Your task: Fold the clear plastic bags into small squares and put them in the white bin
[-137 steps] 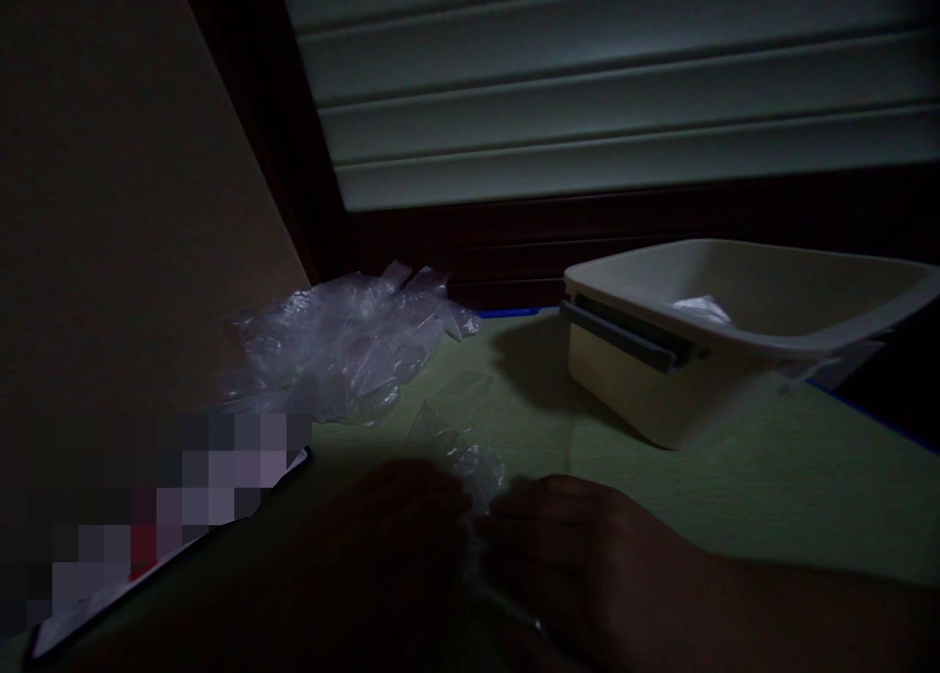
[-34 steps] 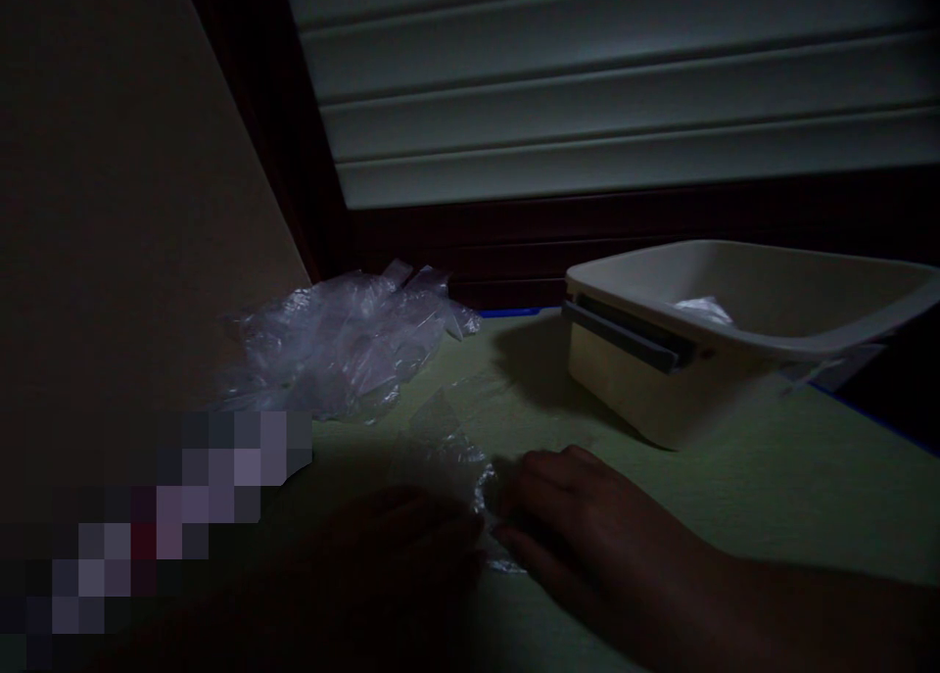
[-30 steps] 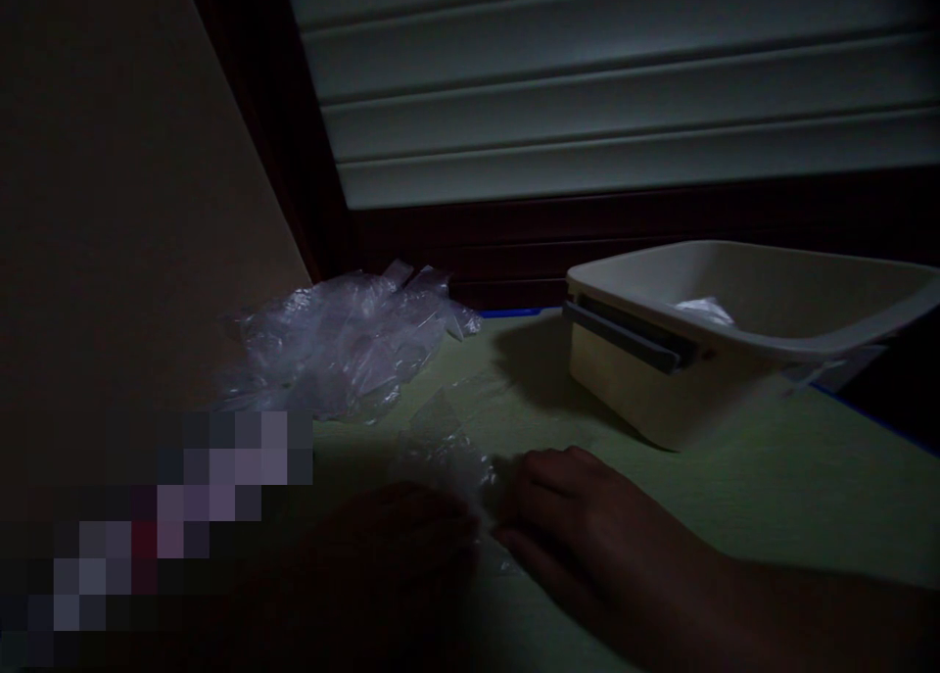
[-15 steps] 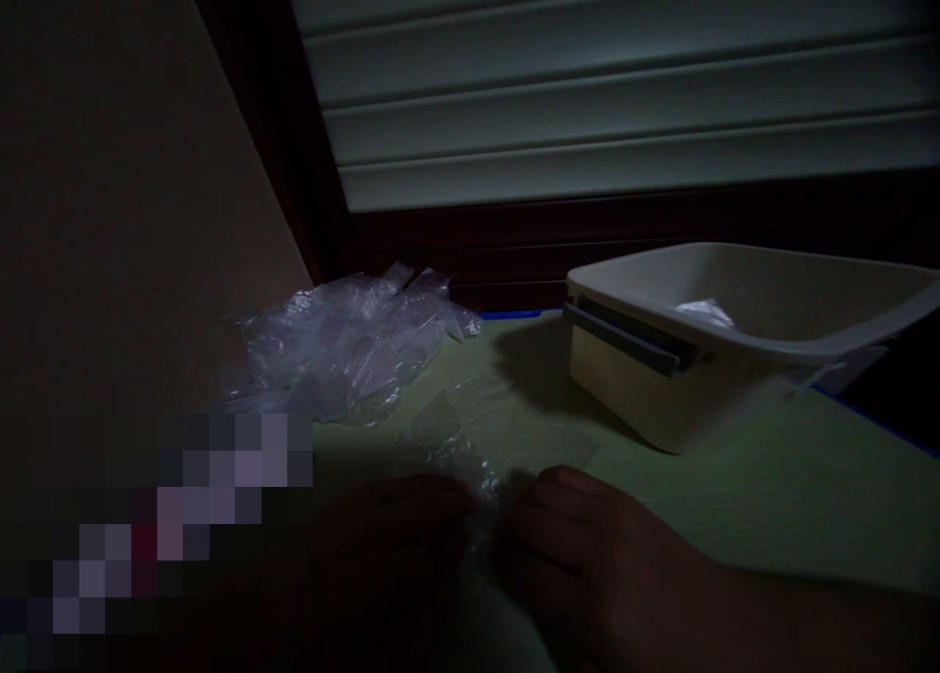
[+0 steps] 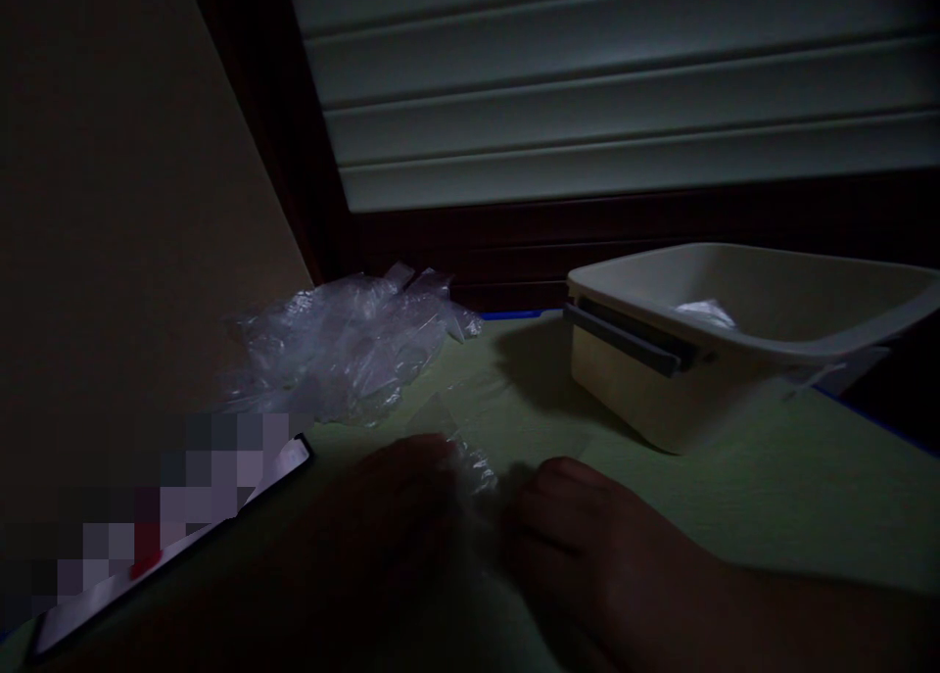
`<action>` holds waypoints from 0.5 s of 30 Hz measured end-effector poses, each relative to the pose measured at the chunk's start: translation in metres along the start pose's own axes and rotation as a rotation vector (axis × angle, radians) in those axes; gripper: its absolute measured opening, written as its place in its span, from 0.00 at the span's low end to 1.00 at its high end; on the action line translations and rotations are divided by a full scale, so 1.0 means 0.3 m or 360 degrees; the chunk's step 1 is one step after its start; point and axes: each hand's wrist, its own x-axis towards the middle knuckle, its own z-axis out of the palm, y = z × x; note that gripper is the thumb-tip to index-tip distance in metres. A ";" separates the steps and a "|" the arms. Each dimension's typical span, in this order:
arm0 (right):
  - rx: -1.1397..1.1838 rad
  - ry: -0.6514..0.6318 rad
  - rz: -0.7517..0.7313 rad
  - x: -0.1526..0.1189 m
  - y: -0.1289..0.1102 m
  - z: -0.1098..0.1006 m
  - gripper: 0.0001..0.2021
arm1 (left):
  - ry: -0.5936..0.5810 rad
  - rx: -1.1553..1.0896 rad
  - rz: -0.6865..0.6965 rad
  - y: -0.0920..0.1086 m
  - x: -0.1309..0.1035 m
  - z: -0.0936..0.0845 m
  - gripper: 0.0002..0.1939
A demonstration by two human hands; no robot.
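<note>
In the dim light a clear plastic bag (image 5: pixel 479 472) lies on the green tabletop (image 5: pixel 741 516), crinkled between my two hands. My left hand (image 5: pixel 400 502) is in deep shadow, its fingers curled down on the left side of the plastic. From the right, my right hand (image 5: pixel 580 541) has its fingers bent and pressed together at the bag's other side. The fingertips of both hands are hidden underneath. Beyond my left hand rises a loose heap of clear plastic bags (image 5: pixel 345 345).
A cream plastic bin (image 5: pixel 632 394) with a grey handle stands at the right, a piece of clear plastic (image 5: pixel 706 312) inside it. A dark-edged device (image 5: pixel 275 472), partly pixelated, lies at the left. Behind the table is a slatted panel (image 5: pixel 587 115) in a dark frame.
My left hand has shifted slightly up and left, and the plastic between the hands has moved a little. My right hand is nearly still. More of the dark-edged device shows.
</note>
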 end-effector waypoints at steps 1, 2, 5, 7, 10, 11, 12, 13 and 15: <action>0.0025 0.0053 0.0048 0.000 0.003 -0.002 0.09 | -0.0016 0.0013 0.0009 -0.002 -0.001 -0.004 0.16; 0.0046 0.0122 0.0098 0.000 0.008 -0.002 0.10 | -0.0024 0.0034 0.0024 -0.005 0.000 -0.009 0.15; 0.0073 0.0262 0.0271 0.000 0.030 0.000 0.10 | -0.0024 0.0127 0.0089 -0.006 0.009 -0.023 0.14; 0.0033 0.0240 0.0423 0.004 0.045 0.001 0.10 | -0.0005 0.0182 0.0144 0.000 0.018 -0.031 0.14; -0.0052 0.0149 0.0553 0.011 0.059 -0.001 0.11 | -0.0005 0.0234 0.0199 0.010 0.024 -0.041 0.14; -0.0067 0.0120 0.0555 0.013 0.062 -0.003 0.11 | -0.0012 0.0253 0.0227 0.010 0.023 -0.043 0.14; -0.0075 0.0100 0.0548 0.014 0.064 -0.005 0.12 | 0.0002 0.0271 0.0254 0.008 0.021 -0.043 0.14; -0.0075 0.0087 0.0539 0.015 0.067 -0.007 0.12 | 0.0033 0.0285 0.0266 0.003 0.017 -0.042 0.14; -0.0053 0.0105 0.0527 0.014 0.076 -0.008 0.12 | 0.0139 0.0269 0.0216 -0.011 0.008 -0.036 0.16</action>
